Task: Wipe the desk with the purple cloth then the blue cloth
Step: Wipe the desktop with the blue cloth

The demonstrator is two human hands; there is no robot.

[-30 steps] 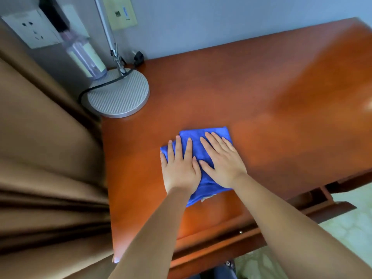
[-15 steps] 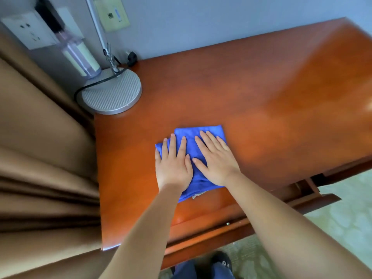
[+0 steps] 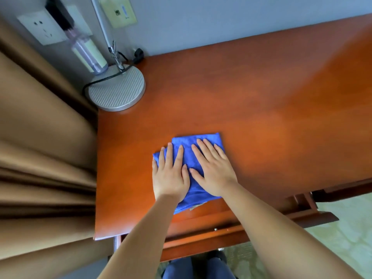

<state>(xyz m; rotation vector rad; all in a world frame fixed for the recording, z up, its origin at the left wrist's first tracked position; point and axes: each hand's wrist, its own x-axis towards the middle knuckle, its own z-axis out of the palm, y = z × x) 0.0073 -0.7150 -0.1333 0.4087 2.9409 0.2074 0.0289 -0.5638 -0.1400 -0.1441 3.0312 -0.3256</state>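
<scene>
A folded blue cloth [image 3: 194,141] lies flat on the reddish-brown wooden desk [image 3: 261,97], near its front edge. My left hand [image 3: 171,176] presses on the cloth's left part with straight fingers. My right hand [image 3: 213,170] lies flat on its right part, fingers spread and pointing away from me. The two hands sit side by side, thumbs almost touching. A bit of pale fabric peeks out under the cloth's near edge. No purple cloth is in view.
A round grey lamp base [image 3: 116,91] with a black cord stands at the desk's back left corner, beside a clear bottle [image 3: 88,53]. Brown curtains [image 3: 40,148] hang along the left. Wall sockets [image 3: 42,29] are behind. A pulled-out shelf [image 3: 221,232] sits under the desk's front edge.
Both hands and the blue cloth have slid a little toward me and to the left across the desk. The hands stay flat on the cloth.
</scene>
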